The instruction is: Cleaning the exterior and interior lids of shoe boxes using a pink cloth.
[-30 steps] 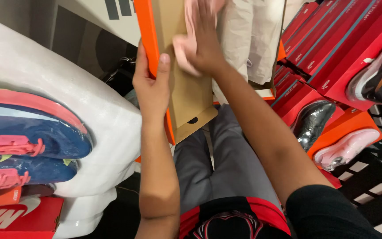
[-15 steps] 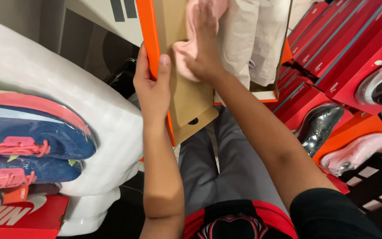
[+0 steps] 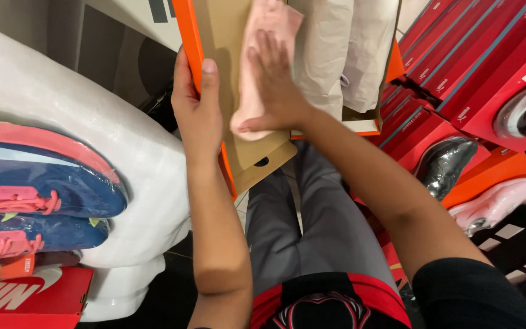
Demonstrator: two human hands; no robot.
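The left hand [image 3: 197,116] grips the orange edge of the open box [image 3: 238,79], fingers wrapped round it, thumb inside. The right hand [image 3: 275,91] lies flat, fingers spread, pressing a pink shoe [image 3: 260,67] against the box's cardboard floor. Only 1 shoe shows inside; paper [image 3: 342,49] hangs right of the box.

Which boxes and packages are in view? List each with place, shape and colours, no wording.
Open shoe box: top centre, orange edge, brown card inside, gripped by left hand; right hand presses a pink cloth into it.
Red boxes: stacked right, teal-edged lids.
Red box: bottom left, white logo.
Orange box: right, under wrapped shoes.
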